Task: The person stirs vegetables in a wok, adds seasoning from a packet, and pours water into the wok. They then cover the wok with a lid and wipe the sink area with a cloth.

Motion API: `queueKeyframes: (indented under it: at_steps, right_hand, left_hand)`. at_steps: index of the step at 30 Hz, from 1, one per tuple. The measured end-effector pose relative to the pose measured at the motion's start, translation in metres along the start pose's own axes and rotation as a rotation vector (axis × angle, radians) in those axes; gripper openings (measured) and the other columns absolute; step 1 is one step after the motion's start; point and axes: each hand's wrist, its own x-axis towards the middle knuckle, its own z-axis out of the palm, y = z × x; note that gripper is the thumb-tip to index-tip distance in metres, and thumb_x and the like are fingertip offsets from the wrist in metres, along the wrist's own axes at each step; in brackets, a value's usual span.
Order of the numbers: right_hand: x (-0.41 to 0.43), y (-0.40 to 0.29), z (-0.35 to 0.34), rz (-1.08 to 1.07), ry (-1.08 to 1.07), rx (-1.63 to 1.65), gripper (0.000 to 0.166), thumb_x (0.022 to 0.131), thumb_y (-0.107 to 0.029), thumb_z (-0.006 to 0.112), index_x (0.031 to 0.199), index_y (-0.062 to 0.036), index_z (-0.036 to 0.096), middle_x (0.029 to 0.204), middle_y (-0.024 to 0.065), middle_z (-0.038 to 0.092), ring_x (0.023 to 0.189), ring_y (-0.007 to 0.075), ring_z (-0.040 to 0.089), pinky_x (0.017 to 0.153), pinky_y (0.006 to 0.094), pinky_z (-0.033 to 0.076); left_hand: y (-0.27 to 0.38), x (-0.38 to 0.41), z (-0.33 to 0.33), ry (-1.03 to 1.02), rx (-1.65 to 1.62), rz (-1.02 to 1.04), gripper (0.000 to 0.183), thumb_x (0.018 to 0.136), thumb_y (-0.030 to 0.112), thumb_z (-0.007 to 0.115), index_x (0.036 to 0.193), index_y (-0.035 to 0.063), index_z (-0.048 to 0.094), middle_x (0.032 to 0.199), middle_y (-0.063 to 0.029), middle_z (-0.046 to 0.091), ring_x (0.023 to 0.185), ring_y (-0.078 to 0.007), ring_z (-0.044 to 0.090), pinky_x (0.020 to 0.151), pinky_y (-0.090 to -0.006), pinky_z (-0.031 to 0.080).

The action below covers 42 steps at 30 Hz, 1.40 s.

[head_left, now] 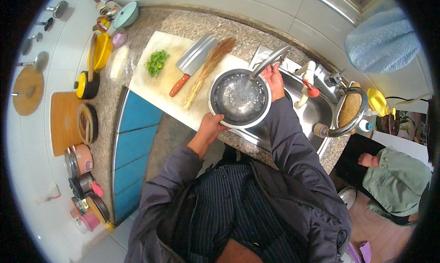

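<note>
A round metal bowl holding rippling water is raised over the left part of the steel sink and the edge of the cutting board. My left hand grips its near left rim, thumb on top. Against the bowl's far right side rests my right hand, palm up, with part of it hidden by the rim. The curved metal faucet spout ends above the bowl, and water runs from it. On the white cutting board lie chopped green herbs, a cleaver and a bamboo brush.
A second metal pipe arches over the sink's right side, near a yellow bottle. Several pots, including a yellow-lidded one, line the left counter. A blue towel hangs at upper right. Another person's green sleeve shows at right.
</note>
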Motion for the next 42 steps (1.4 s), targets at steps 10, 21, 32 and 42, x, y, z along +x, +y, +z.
queueKeyframes:
  at_steps: [10,21,32,42]
  right_hand:
    - [-0.021,-0.005,0.013,0.099,-0.13,0.159,0.049,0.093,-0.044,0.029,0.103,-0.001,0.051,0.086,0.0047,0.059,0.053,0.011,0.041,0.051,0.0239,0.034]
    - [-0.047,-0.015,0.023,0.031,0.095,-0.146,0.049,0.094,-0.043,0.03,0.103,0.0004,0.05,0.1,0.0153,0.062,0.063,0.0171,0.054,0.057,0.0264,0.045]
    - [-0.277,0.039,0.006,-0.171,0.212,-1.175,0.043,0.093,-0.039,0.04,0.116,-0.0042,0.051,0.098,0.0047,0.06,0.075,0.0129,0.06,0.065,0.0263,0.051]
    - [-0.483,0.112,-0.058,-0.37,0.317,-0.927,0.042,0.085,-0.009,0.051,0.125,-0.0044,0.04,0.094,0.0094,0.06,0.063,0.0139,0.06,0.052,0.0254,0.053]
  left_hand:
    - [-0.003,-0.002,-0.007,0.022,-0.067,-0.001,0.031,0.083,0.001,0.04,0.111,-0.0126,0.039,0.102,-0.0219,0.056,0.085,-0.0329,0.061,0.069,-0.0416,0.054]
    - [0.018,-0.018,-0.008,-0.106,0.049,-0.005,0.03,0.083,0.004,0.04,0.109,-0.011,0.043,0.099,-0.0197,0.059,0.086,-0.03,0.062,0.069,-0.0394,0.054]
    - [0.006,-0.036,-0.04,-0.334,0.264,-0.056,0.026,0.082,0.001,0.041,0.106,-0.0107,0.046,0.095,-0.019,0.06,0.078,-0.0274,0.064,0.064,-0.0357,0.057]
    - [-0.055,-0.124,-0.022,-0.61,0.589,-0.254,0.028,0.086,0.008,0.044,0.109,-0.0076,0.047,0.096,-0.015,0.06,0.077,-0.0213,0.064,0.058,-0.0282,0.056]
